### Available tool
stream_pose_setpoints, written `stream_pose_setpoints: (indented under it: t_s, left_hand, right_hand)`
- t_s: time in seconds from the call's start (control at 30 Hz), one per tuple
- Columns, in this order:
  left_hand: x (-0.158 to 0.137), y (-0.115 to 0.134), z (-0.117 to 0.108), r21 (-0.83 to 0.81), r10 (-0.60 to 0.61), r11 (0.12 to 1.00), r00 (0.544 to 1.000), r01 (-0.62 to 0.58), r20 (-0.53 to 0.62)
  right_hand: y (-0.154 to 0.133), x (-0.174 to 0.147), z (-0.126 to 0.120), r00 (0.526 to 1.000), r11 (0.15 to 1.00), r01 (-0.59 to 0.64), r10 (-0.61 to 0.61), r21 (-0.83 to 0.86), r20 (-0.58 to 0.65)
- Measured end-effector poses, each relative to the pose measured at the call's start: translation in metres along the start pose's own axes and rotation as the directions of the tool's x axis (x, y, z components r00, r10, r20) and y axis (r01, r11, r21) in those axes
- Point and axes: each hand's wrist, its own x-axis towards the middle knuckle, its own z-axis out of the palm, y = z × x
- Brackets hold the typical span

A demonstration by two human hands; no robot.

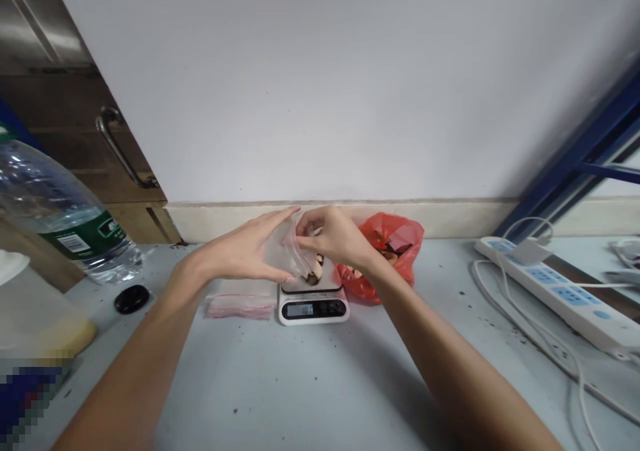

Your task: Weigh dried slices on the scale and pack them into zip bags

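Observation:
My left hand (245, 247) holds a clear zip bag (283, 247) between thumb and fingers, above a small white digital scale (314, 309). At the bag's mouth, the bent fingers of my right hand (333, 234) are closed on its edge. A few pale, dark-edged dried slices (315, 274) lie on the scale's plate, just under the hands; their exact kind is unclear. The scale's display is lit. Close behind my right wrist stands an open red plastic bag (407, 264) with more brownish pieces inside. A stack of flat zip bags (240, 304) lies left of the scale.
On the left are a large water bottle (75, 231), a black round lid (131, 299) and a whitish container (30, 304). A white power strip (560, 287) with cables lies on the right. The wall (320, 104) rises behind the table.

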Motion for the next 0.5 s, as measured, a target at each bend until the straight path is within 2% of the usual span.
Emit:
stream_pose_setpoints:
  t_s: [0.13,0.27,0.33,0.43,0.5]
  left_hand:
    - [-0.001,0.000,-0.005,0.055,-0.049,0.997,0.999,0.049,-0.008]
    - [-0.004,-0.007,-0.011,0.116,-0.100,0.988,0.995,0.100,-0.005]
    - [-0.005,-0.012,-0.012,0.140,-0.150,0.980,0.988,0.143,0.040]
    - [-0.006,-0.018,-0.010,0.164,-0.224,0.966,0.965,0.201,0.137]
    - [-0.006,-0.021,-0.006,0.168,-0.236,0.964,0.955,0.206,0.179]
  right_hand:
    - [0.001,0.000,-0.003,0.998,0.998,-0.063,0.063,-0.026,0.031]
    - [0.006,-0.001,-0.010,0.982,0.947,-0.186,0.186,-0.260,-0.026]
    - [0.010,-0.002,-0.012,0.963,0.897,-0.211,0.259,-0.389,0.075]
    - [0.012,-0.004,-0.007,0.894,0.838,-0.183,0.359,-0.514,0.267]
    - [0.012,-0.003,-0.001,0.858,0.809,-0.172,0.403,-0.562,0.318]
